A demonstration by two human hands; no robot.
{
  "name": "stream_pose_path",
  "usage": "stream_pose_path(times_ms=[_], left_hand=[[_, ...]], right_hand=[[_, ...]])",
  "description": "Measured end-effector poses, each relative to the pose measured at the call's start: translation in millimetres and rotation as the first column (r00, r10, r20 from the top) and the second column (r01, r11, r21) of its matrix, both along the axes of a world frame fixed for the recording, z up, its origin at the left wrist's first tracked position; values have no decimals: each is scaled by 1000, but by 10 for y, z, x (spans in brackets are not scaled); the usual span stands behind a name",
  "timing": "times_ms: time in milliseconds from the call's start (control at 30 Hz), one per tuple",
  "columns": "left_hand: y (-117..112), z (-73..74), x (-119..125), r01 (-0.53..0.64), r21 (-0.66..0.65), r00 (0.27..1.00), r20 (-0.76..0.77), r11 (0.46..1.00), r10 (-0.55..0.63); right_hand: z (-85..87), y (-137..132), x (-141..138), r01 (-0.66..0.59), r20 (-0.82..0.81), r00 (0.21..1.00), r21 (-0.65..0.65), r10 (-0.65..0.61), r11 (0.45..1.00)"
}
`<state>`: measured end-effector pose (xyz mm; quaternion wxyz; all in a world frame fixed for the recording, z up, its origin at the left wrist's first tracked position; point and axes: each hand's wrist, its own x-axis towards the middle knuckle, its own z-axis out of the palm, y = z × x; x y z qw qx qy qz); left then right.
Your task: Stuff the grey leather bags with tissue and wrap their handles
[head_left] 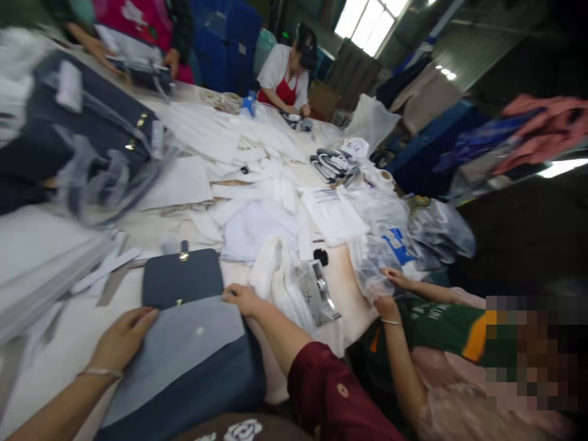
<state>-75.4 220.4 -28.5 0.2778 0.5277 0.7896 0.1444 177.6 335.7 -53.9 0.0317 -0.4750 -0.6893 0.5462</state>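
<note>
Our left hand (122, 340) and right hand (243, 299) spread flat, pressing grey-and-navy leather handbag (184, 367) near edge of white surface (46, 380). Navy flap with gold clasp (181, 278) just beyond, joined or separate hard to tell. Little room rightward: white fabric bundle (275, 275) just beside right hand.

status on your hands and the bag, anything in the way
Left hand flat on navy-and-grey leather handbag. Right hand on its far edge. White padding beside right hand. Co-worker's hands at clear plastic bag, off to the right.
</note>
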Motion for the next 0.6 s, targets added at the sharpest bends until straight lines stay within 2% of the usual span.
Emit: stream_pose_path(times_ms=[67, 100, 200, 267, 333, 400, 500, 600], left_hand=[[-81, 70, -102, -2, -62, 1000, 6, 998, 3], [-80, 112, -105, 52, -60, 999, -11, 997, -53], [-4, 295, 27, 165, -6, 954, -251, 986, -161], [29, 426, 178, 309, 33, 897, -344, 951, -279], [15, 493, 323, 467, 36, 843, -318, 883, -433], [-42, 458, 428, 536, 3, 817, -257, 844, -517], [-165, 269, 497, 532, -39, 819, -231, 846, -525], [-267, 92, 513, 524, -21, 818, -265, 852, -510]], right_hand=[[-21, -5, 10, 31, -10, 999, -11, -31, 999], [-32, -1, 13, 32, -20, 999, -20, -32, 999], [-53, 2, 17, 19, -48, 999, -40, -21, 999], [-66, -9, 17, 19, -52, 998, -37, -21, 999], [-86, -22, 15, 24, -52, 998, -34, -26, 999], [-106, -24, 23, 38, -66, 997, -46, -41, 998], [-75, 26, 82, 63, -104, 992, -96, -73, 993], [126, 133, 168, 170, -41, 984, -64, -173, 983]])
